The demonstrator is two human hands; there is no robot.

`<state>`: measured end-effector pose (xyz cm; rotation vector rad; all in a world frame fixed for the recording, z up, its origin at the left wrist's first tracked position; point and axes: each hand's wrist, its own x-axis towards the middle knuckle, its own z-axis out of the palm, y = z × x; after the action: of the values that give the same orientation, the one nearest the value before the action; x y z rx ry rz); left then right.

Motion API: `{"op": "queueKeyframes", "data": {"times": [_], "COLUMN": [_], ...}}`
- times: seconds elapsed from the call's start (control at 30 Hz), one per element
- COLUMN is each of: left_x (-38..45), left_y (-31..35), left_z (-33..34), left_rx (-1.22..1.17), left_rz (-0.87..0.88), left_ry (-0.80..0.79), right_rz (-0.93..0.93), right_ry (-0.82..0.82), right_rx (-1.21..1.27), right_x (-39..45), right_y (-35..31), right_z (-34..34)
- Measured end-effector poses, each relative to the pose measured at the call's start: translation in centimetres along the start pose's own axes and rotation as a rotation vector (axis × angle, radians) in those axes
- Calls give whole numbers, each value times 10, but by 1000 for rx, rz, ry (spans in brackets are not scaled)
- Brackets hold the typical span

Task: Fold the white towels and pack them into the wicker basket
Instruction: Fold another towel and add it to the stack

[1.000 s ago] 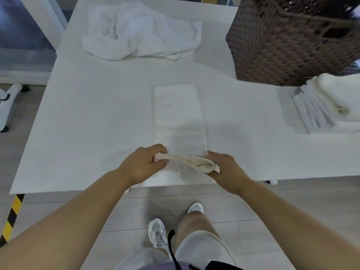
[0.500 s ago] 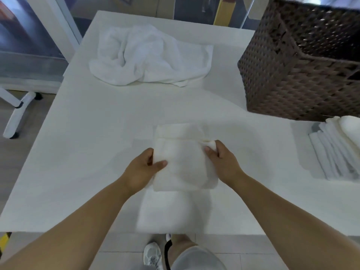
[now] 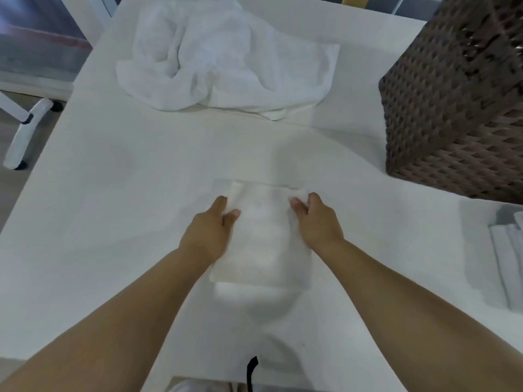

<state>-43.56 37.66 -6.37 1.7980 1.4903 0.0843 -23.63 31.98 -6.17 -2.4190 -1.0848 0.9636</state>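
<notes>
Step in hand: folding a white towel (image 3: 261, 236) in half, near end being carried over toward the far end.
Towel position: lying centre-near on the white table (image 3: 113, 193), long axis running near to far; lower layer showing past the near edge of the top flap.
Left hand (image 3: 208, 233): pinching the flap's far left corner, thumb on top.
Right hand (image 3: 318, 222): pinching the far right corner, fingers curled round the edge.
Hands: apart, one at each side of the towel.
Doing it well: keeping both corners level, landing them square on the far edge beneath, then pressing flat from the fold outward; releasing only once edges are matching.
Risk: uneven pull is skewing the flap, judging by blur at the near end.
Crumpled towel (image 3: 226, 58): waiting far, unfolded.
Folded stack (image 3: 506, 264): sitting at right edge.
Wicker basket (image 3: 458, 108): standing far right, interior not visible.
</notes>
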Motion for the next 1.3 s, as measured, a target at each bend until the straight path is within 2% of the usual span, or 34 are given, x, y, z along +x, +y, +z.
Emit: {"op": "queueKeyframes", "data": {"times": [0.07,0.13,0.17,0.23,0.27,0.3,0.37,0.43,0.5,0.6,0.67,0.77,0.83,1.03,1.3], "left_x": [0,-6,-10,-16,-17,-17,-17,-18,-16,-11,-11,-19,-26,-49,-90], "left_y": [3,4,1,-7,-11,-16,-20,-26,-28,-17,-8,-1,-2,-1,-14], "left_z": [-1,-1,-1,0,0,0,-3,-2,1,-4,-9,-11,-10,-5,1], "left_rx": [92,158,156,251,329,394,521,600,652,631,584,433,319,68,-219], "left_rz": [-19,-7,68,336,453,528,522,424,361,293,254,171,83,-17,-18], "left_ry": [12,90,181,315,315,235,-31,-197,-241,-268,-233,-110,-110,-181,-282], "right_rz": [-6,-40,-111,-364,-493,-592,-652,-569,-532,-496,-454,-261,-150,26,182], "right_ry": [19,58,115,263,303,270,-18,-277,-327,-326,-283,-130,-78,-177,-161], "right_rx": [-26,-64,-102,-224,-299,-375,-550,-684,-729,-718,-701,-513,-334,25,72], "right_x": [-1,-4,-8,-20,-25,-29,-34,-33,-28,-22,-22,-30,-38,-73,-138], "right_y": [-2,-1,2,9,13,18,23,30,35,29,22,15,16,22,45], "right_z": [-1,-3,-3,-2,-1,2,5,7,8,4,0,-4,-4,8,8]}}
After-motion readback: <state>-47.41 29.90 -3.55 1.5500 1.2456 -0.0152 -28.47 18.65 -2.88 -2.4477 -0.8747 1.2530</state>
